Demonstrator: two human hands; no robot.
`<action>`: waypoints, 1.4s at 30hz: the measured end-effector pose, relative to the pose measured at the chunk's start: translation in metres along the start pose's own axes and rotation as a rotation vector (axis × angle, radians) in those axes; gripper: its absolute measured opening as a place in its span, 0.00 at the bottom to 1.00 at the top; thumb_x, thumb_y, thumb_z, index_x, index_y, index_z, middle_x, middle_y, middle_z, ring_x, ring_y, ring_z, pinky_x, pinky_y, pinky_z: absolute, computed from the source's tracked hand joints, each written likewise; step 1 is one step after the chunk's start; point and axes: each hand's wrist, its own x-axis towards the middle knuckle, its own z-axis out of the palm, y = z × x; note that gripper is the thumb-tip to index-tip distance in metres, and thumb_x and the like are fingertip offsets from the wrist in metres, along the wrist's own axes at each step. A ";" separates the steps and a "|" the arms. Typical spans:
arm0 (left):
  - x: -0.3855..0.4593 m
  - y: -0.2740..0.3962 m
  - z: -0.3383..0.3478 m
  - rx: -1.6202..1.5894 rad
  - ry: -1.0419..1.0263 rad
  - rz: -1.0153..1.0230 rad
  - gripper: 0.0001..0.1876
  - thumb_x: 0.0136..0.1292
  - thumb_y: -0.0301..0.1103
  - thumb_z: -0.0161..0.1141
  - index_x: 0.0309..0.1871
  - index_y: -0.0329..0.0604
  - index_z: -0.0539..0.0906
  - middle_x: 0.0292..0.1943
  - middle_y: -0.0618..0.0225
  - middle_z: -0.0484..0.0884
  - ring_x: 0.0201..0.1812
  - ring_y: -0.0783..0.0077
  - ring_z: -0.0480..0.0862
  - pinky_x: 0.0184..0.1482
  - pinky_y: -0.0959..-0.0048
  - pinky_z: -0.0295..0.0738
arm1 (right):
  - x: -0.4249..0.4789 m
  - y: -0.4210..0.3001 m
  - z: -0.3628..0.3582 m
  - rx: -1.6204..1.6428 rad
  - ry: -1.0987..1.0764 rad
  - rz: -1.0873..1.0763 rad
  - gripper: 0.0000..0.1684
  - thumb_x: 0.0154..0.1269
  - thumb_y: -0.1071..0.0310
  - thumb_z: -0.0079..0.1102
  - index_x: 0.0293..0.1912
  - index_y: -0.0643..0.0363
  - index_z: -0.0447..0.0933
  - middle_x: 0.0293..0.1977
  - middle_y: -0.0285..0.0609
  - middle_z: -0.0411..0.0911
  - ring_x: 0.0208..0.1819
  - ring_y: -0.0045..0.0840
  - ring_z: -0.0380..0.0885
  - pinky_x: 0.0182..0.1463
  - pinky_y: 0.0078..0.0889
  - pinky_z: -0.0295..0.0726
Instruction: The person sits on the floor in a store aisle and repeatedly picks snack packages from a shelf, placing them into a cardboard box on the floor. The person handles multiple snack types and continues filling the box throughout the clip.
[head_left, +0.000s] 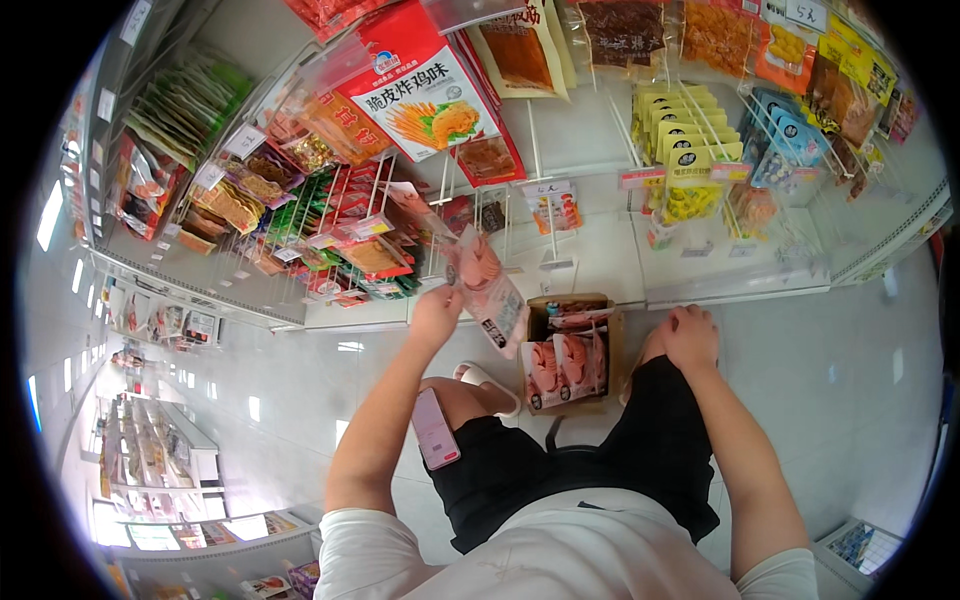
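Note:
My left hand (437, 315) grips the edge of a pink, partly clear snack packet (491, 292) in front of the hanging shelf display. The packet tilts, its lower end pointing toward a cardboard box. That open box (616, 352) stands on the floor between my feet. Several similar pink packets (574, 360) stand inside it. My right hand (690, 341) rests on my right knee with loosely bent fingers and holds nothing.
Metal display hooks (442, 184) jut out above the box, carrying a large red-and-white snack packet (439, 97). Yellow packets (686, 165) hang on the right. A phone (435, 431) with a lit screen lies on my left thigh. The white shelf edge (742, 294) runs behind the box.

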 end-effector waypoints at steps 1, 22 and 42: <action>0.002 -0.001 0.013 0.029 0.004 0.021 0.14 0.61 0.36 0.50 0.27 0.32 0.76 0.23 0.52 0.79 0.24 0.60 0.81 0.28 0.65 0.74 | 0.001 -0.002 -0.001 -0.013 -0.003 0.019 0.10 0.55 0.59 0.53 0.35 0.52 0.77 0.40 0.39 0.75 0.47 0.39 0.71 0.47 0.45 0.71; -0.012 0.032 0.135 0.050 -0.229 -0.290 0.22 0.59 0.46 0.48 0.33 0.31 0.81 0.34 0.40 0.80 0.41 0.44 0.80 0.46 0.55 0.73 | 0.009 0.011 0.014 0.000 -0.004 0.075 0.10 0.56 0.60 0.52 0.35 0.52 0.78 0.40 0.39 0.75 0.48 0.40 0.70 0.48 0.44 0.71; -0.031 -0.026 0.160 -0.406 -0.219 -0.629 0.24 0.56 0.48 0.53 0.42 0.32 0.79 0.32 0.45 0.82 0.37 0.50 0.83 0.43 0.61 0.75 | 0.010 0.007 0.014 -0.049 -0.055 0.088 0.12 0.57 0.58 0.50 0.36 0.52 0.78 0.42 0.39 0.74 0.48 0.39 0.69 0.49 0.44 0.69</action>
